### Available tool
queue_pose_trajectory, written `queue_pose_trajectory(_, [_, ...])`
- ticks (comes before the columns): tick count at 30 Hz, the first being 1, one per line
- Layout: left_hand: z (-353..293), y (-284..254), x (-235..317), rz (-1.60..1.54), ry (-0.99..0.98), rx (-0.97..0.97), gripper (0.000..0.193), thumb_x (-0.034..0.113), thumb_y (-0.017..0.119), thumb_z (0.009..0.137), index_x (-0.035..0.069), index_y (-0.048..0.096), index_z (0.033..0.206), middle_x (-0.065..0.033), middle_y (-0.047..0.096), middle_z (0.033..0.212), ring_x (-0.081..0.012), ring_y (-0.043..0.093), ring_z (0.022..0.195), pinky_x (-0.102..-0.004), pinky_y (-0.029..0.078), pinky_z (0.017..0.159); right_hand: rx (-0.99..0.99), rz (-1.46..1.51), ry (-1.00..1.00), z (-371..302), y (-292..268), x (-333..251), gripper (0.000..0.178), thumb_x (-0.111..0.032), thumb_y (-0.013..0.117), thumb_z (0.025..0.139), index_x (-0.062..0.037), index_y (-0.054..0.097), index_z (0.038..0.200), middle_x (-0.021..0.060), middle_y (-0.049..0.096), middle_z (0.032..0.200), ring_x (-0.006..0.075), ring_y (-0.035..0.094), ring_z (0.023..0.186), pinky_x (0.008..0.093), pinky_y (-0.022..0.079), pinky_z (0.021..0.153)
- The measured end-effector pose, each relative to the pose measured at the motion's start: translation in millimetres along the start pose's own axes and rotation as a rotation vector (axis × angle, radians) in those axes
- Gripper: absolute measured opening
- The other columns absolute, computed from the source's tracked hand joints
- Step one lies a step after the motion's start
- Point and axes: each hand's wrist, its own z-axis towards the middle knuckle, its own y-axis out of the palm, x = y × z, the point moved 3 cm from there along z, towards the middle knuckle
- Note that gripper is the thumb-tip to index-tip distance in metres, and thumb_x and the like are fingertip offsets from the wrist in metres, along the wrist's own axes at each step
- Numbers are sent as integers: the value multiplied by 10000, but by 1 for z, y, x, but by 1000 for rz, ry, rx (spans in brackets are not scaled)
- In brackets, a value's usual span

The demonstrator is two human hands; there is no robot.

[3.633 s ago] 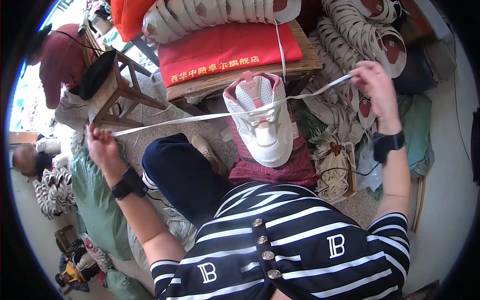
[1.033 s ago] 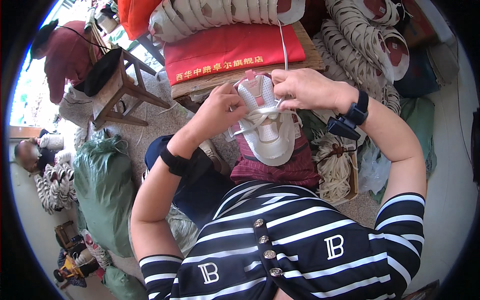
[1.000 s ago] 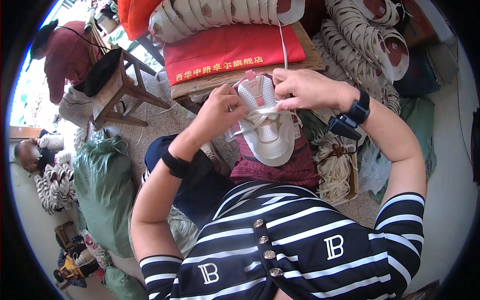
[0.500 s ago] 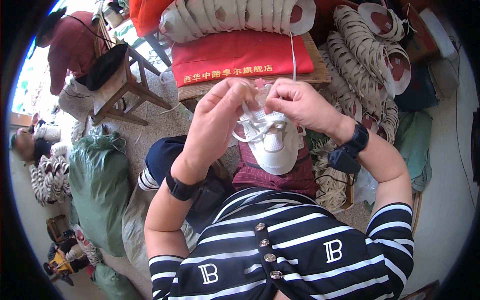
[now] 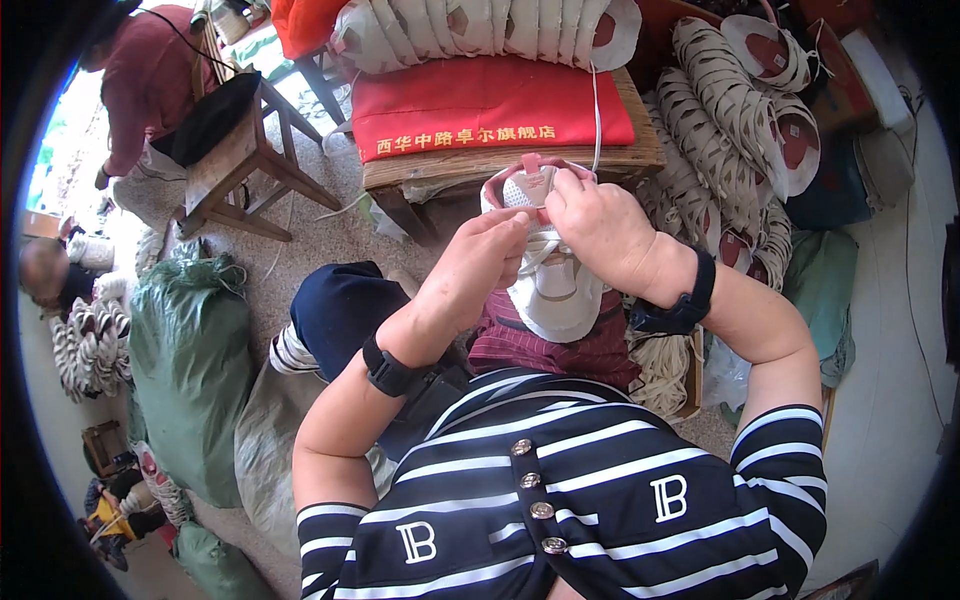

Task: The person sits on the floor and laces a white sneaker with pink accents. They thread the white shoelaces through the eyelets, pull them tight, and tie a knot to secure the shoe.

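Note:
A white shoe upper (image 5: 556, 308) with a pink-red lining lies over my lap, its toe toward me. White shoelace (image 5: 541, 243) crosses its throat in rows. My left hand (image 5: 478, 262) is closed at the left side of the throat, thumb and finger pinched at the lace; the short piece between them is mostly hidden. On the other side, my right hand (image 5: 612, 228) is closed over the upper's eyelet edge beside the tongue (image 5: 530, 187), fingers bent inward. What the right fingertips pinch is partly covered by the hand.
Ahead stands a wooden stool (image 5: 640, 150) with a red cloth (image 5: 490, 105) and a row of nested white uppers (image 5: 480, 30). More stacked uppers (image 5: 730, 130) are at the right, above a box of laces (image 5: 665, 370). A green sack (image 5: 190, 370) stands left; other people sit beyond.
Both hands have moved toward me and slightly right, the left lower beside the throat. The loose lace loops over the toe are no longer seen, and the heel opening now shows.

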Motion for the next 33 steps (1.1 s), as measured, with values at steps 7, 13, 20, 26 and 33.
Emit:
queue_pose_trajectory(7, [3,1,-4,94,47,66,328,231,528,1047,-3,623,1256,106,384,704,-23,295,579,-218,229,514,24,168,57,-6,7,7,85,-71,616,787,-30,603,860,139,589,904,288,672,718,375,565,603])
queue_pose_trajectory(13, [12,3,-3,287,144,77,297,256,560,1028,-15,648,1112,51,589,784,-44,467,612,-223,356,541,71,278,8,-8,5,10,76,-58,635,843,-39,569,877,135,576,885,332,649,703,407,543,601])
queue_pose_trajectory(20, [19,-1,-1,1183,426,299,237,176,634,909,37,628,1100,-165,712,878,-288,699,807,-380,545,729,100,466,238,-15,14,15,181,-60,626,867,-50,537,1025,152,642,951,367,669,795,446,548,673])
queue_pose_trajectory(26, [20,9,-2,1313,466,375,206,144,625,875,68,595,1064,-207,703,903,-384,686,858,-469,540,752,202,585,296,-10,23,19,211,-42,631,875,-49,531,1061,142,655,948,374,673,807,454,548,702])
queue_pose_trajectory(33, [19,7,-2,1268,494,384,216,145,630,872,65,571,1064,-207,693,887,-386,688,843,-482,539,740,54,554,309,-13,13,28,226,-49,636,859,-51,533,1060,148,655,942,368,670,826,455,542,700])
